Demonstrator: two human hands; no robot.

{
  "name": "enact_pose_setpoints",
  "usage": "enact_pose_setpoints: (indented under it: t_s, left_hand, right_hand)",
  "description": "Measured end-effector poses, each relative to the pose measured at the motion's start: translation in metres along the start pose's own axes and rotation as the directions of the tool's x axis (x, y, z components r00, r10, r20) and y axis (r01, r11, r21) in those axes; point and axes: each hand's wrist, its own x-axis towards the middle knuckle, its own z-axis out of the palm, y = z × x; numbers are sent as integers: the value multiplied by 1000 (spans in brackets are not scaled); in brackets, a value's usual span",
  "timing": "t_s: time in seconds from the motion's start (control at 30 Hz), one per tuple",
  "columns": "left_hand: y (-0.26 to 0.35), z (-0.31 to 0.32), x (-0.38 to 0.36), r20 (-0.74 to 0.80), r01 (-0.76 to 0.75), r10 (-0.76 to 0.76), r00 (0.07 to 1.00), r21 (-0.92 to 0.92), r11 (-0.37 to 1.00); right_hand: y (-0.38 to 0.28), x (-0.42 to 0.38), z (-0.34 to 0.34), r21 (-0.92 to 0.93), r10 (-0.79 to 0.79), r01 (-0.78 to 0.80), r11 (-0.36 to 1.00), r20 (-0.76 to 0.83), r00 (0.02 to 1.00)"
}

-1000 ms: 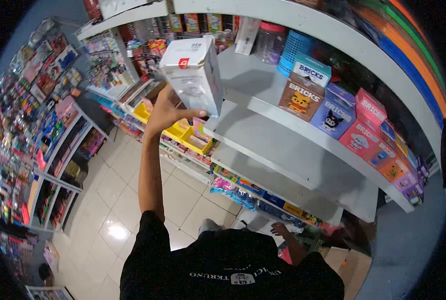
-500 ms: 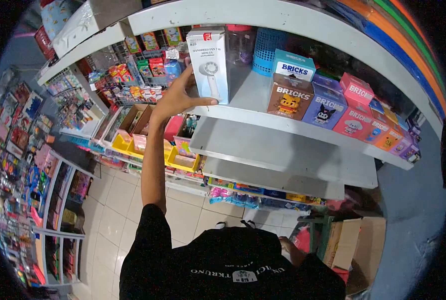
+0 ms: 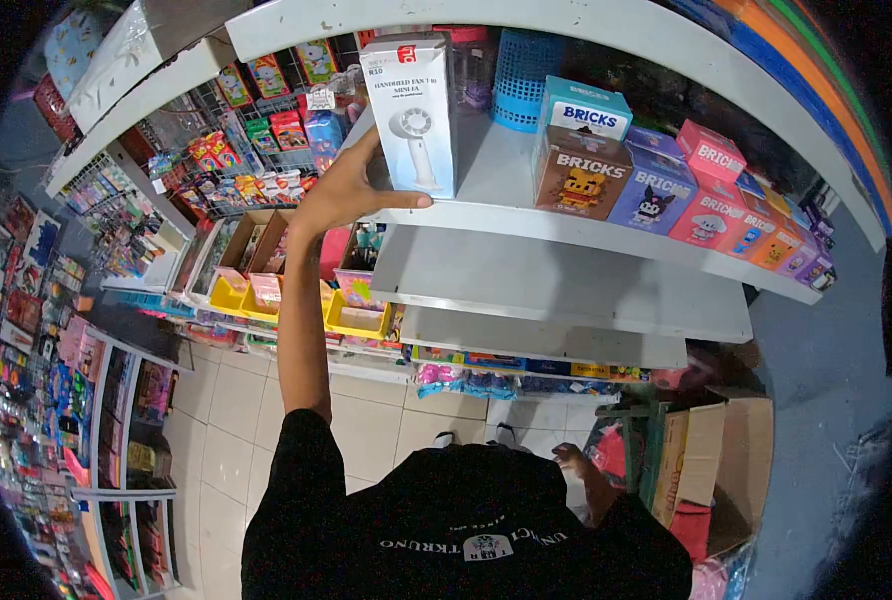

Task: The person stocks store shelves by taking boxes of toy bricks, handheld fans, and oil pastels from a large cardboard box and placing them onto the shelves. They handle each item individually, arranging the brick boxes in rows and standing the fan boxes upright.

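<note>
A tall white and pale-blue handheld fan box stands upright near the front edge of the top shelf. My left hand is around its lower left side, the thumb stretched across the bottom front by the shelf edge and the other fingers partly hidden at the box's left side. Low beside my body, my right hand hangs with its fingers loosely apart; nothing shows in it, though my sleeve covers part of the arm.
Several BRICKS boxes line the right part of the top shelf. Behind stands a blue basket. Grey shelves lie below, yellow bins to the left. An open cardboard box sits at lower right.
The view has shifted slightly, so the shelf appears higher. My left hand stays at the handheld fan box. My right hand has come further into view beside my body.
</note>
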Motion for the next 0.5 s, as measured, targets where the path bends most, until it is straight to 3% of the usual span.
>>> enact_pose_setpoints:
  t_s: [0.03,0.07,0.17,0.2,0.43,0.47,0.5]
  left_hand:
    - [-4,0,1,14,3,-3,1000,-11,1000]
    - [-9,1,2,11,-3,4,1000,-46,999]
    - [-11,4,3,4,-10,10,1000,-94,996]
    - [-7,3,2,4,-3,3,1000,-70,998]
    - [-6,6,-3,-47,-128,129,991,16,992]
    - [-10,7,-1,-36,-115,113,993,-67,991]
    - [-12,8,-2,-115,-166,160,980,-46,985]
  right_hand:
    - [-1,1,5,-92,5,-15,996,-102,995]
    - [-7,6,6,8,51,-51,999,-69,996]
    - [-14,2,17,-123,22,-45,991,-186,982]
    - [-15,-5,16,-50,-84,82,995,-44,995]
    - [14,-9,54,-66,48,-62,996,-202,978]
    - [20,-13,61,-88,47,-68,994,-222,974]
    - [27,-18,69,-108,48,-76,991,-242,969]
